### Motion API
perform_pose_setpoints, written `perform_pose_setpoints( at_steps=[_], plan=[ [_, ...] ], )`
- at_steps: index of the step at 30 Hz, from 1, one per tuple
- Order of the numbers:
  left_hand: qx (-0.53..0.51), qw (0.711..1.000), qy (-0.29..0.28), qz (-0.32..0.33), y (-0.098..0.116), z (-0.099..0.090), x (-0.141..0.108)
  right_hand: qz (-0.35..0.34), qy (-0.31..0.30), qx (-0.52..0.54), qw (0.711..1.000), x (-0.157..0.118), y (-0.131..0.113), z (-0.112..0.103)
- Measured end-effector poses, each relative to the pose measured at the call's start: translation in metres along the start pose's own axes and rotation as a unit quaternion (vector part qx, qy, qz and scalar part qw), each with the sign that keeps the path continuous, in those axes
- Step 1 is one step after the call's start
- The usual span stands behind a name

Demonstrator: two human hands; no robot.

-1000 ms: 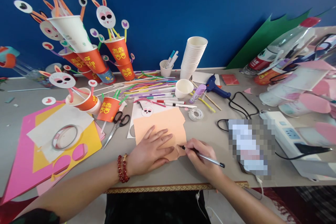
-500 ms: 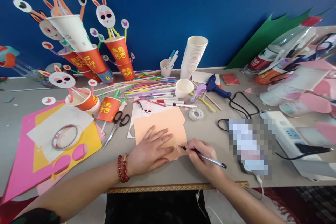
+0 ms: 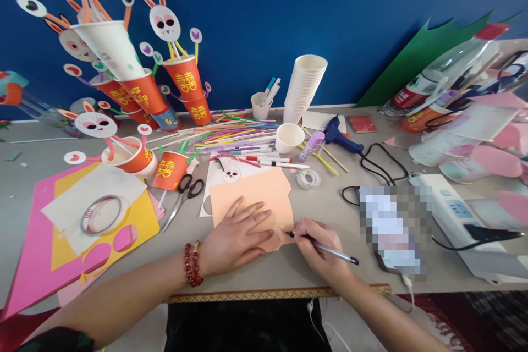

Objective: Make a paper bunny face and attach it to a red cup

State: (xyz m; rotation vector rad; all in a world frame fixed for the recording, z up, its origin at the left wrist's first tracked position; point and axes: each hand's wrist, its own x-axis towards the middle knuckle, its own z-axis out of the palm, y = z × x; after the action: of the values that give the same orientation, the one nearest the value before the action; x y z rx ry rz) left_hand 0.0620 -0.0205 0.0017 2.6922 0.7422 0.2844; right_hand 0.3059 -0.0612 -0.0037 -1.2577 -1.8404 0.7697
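Pen (image 3: 336,253) sits in right hand (image 3: 319,245), left hand (image 3: 233,239) on peach paper (image 3: 270,190)

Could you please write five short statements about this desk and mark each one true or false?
1. The right hand holds a pen. True.
2. The scissors are in the left hand. False: the scissors lie on the table.
3. The left hand rests on orange paper. True.
4. The red beads circle the right wrist. False: they circle the left wrist.
5. The glue gun is right of the glue stick. True.
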Motion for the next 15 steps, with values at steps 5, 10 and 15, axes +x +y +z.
perform_pose_setpoints(
  at_steps=[5, 10, 15],
  plan=[
    [-0.001, 1.000, -0.001, 0.003, -0.0005, 0.0000, 0.0000, 0.001, -0.002, 0.002, 1.000, -0.0004, 0.0000, -0.0008],
    [-0.003, 1.000, -0.011, 0.001, -0.0006, -0.0003, 0.0002, 0.004, -0.008, 0.007, 1.000, 0.0003, -0.0005, -0.0009],
    [-0.004, 1.000, -0.003, 0.000, -0.0001, -0.0006, 0.0001, -0.002, -0.012, 0.020, 1.000, -0.0003, 0.0003, -0.0011]
  ],
)
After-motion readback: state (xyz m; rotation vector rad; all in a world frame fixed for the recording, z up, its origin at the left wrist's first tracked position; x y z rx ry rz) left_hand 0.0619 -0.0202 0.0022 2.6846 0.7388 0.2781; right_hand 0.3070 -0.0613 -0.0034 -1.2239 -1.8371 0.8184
